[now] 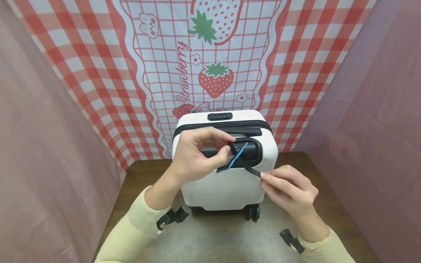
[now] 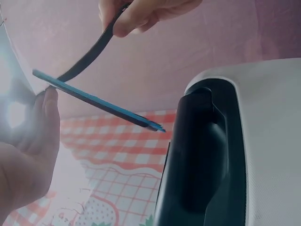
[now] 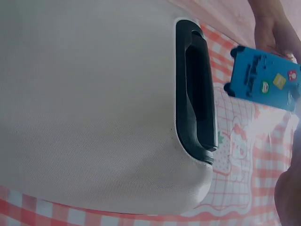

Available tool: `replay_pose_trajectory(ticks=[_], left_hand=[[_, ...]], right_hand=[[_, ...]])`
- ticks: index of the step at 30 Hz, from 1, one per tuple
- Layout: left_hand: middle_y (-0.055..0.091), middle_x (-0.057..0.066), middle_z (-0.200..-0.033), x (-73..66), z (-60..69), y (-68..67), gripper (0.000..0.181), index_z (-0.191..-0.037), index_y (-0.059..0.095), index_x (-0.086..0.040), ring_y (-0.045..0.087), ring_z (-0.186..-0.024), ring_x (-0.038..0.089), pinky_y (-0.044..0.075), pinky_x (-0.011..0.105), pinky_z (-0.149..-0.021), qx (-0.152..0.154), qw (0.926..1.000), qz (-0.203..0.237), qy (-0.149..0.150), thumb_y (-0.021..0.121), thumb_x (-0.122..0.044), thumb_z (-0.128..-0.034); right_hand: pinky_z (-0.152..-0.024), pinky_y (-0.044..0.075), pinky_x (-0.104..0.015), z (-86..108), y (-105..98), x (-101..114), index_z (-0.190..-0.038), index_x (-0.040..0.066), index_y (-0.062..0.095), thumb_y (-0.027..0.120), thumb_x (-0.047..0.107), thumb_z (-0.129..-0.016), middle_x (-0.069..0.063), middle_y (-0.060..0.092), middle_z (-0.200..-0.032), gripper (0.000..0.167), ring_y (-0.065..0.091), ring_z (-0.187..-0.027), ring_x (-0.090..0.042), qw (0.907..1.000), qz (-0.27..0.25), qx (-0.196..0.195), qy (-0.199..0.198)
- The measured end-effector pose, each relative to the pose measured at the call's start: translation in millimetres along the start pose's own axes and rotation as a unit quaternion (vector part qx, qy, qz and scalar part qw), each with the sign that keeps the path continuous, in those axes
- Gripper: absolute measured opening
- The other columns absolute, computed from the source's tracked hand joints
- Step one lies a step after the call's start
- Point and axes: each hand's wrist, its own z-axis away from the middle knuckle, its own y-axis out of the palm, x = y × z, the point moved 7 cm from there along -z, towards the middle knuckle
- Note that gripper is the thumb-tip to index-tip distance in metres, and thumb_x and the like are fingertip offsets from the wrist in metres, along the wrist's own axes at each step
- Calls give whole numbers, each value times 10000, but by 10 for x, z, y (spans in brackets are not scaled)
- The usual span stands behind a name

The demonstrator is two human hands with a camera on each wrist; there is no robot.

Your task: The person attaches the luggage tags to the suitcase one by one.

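Observation:
A blue luggage tag [image 3: 265, 77] with small stickers hangs in the air in front of the white suitcase [image 1: 227, 190]; the head view shows it nearly edge-on. Its black strap [image 2: 89, 56] stretches between the two hands. The left hand [image 1: 200, 155] pinches the strap close to the tag, between thumb and fingers. Lower and to the right, the right hand [image 1: 289, 186] pinches the strap's other end. Behind the tag is the suitcase's black carry handle [image 1: 251, 151], and the left wrist view shows tag and strap apart from it.
The suitcase stands upright on a dark wooden table [image 1: 141, 182], with a black wheel [image 1: 252, 212] at its lower right and a combination lock [image 1: 219, 116] on the far side of its top. A strawberry-print cloth [image 1: 164, 73] hangs behind; pink curtains [image 1: 358, 128] flank both sides.

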Motion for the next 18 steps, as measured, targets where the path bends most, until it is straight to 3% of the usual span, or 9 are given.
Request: replay_pose_trajectory(ticks=[5,9,18], left_hand=[[812,128,-922,16,17,-28,181,-1071,793,14,788,-746,144,678,333,-735,-284,9985,-220,-403,708,15,-911],[809,103,-927,31,23,-20,189,-1102,793,-9,790,-748,123,671,311,-701,-331,9967,-421,-611,693,-1,-941],[775,154,-975,98,59,55,186,-1146,748,8,784,-786,173,677,317,-741,-332,9948,-202,-944,671,-20,-979]], right_hand=[[-502,388,-231,-41,69,69,-766,-109,782,829,-29,-877,-181,561,-623,145,434,-507,-207,9982,-163,-115,-574],[-483,351,-233,-66,123,106,-774,-111,784,818,-43,-882,-166,547,-629,132,410,-503,-196,9963,-176,-61,-844],[-502,349,-222,-97,101,110,-742,-99,751,823,-21,-875,-143,493,-602,170,391,-515,-189,9976,129,-437,-513]])
